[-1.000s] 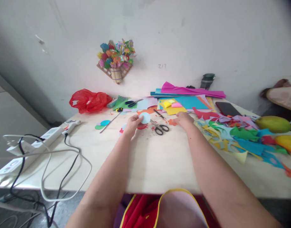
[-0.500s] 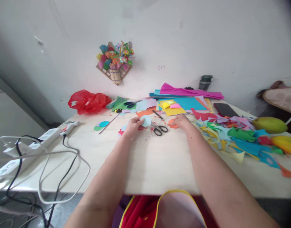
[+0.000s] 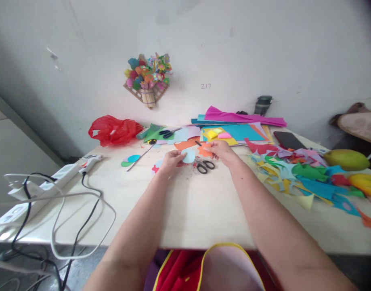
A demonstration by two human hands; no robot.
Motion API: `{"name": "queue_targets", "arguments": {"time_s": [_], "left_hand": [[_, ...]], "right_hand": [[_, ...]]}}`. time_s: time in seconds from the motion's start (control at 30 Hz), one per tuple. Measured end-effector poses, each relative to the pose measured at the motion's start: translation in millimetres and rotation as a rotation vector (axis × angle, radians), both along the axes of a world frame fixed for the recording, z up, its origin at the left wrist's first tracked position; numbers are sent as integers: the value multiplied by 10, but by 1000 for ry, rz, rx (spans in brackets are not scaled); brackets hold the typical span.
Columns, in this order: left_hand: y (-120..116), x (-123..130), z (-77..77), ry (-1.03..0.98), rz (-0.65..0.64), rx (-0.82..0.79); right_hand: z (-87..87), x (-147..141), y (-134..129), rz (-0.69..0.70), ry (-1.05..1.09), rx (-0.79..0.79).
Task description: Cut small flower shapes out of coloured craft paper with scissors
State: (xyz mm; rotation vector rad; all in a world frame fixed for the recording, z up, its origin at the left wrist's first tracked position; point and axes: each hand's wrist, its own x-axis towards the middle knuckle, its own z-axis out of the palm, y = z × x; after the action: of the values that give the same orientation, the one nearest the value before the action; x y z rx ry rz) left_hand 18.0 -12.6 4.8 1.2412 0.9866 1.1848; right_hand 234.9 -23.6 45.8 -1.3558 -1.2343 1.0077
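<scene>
Between the fingertips of my left hand (image 3: 172, 161) is a pale blue paper circle (image 3: 189, 155). My right hand (image 3: 221, 151) pinches an orange paper flower (image 3: 205, 150) by its right edge, close beside the circle. Just below them, black-handled scissors (image 3: 206, 167) lie on the table, their blades partly covered by the papers. A dark pencil-like stick (image 3: 198, 143) shows in part behind the flower. Pink and blue paper pieces (image 3: 156, 166) lie left of my left hand, partly hidden by it.
Colourful paper scraps (image 3: 309, 171) cover the right side, near two mangoes (image 3: 345, 159) and a phone (image 3: 290, 140). Paper sheets (image 3: 248, 132) lie at the back. A red plastic bag (image 3: 114, 130) and power strips (image 3: 56, 180) with loose cables are on the left.
My right hand has moved left and slightly away from me, bringing the orange flower up beside the circle and over part of the stick. My left hand has shifted slightly right with the circle.
</scene>
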Motion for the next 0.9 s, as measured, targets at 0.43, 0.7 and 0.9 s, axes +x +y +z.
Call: {"name": "queue_targets", "arguments": {"time_s": [0.43, 0.7, 0.9], "left_hand": [[-24, 8, 14, -3, -108, -40], [9, -4, -20, -62, -198, -22], [-30, 26, 23, -107, -183, -53]], "right_hand": [[-167, -212, 47, 176, 247, 18], [-216, -374, 14, 224, 250, 7], [-174, -417, -9, 158, 258, 46]]}}
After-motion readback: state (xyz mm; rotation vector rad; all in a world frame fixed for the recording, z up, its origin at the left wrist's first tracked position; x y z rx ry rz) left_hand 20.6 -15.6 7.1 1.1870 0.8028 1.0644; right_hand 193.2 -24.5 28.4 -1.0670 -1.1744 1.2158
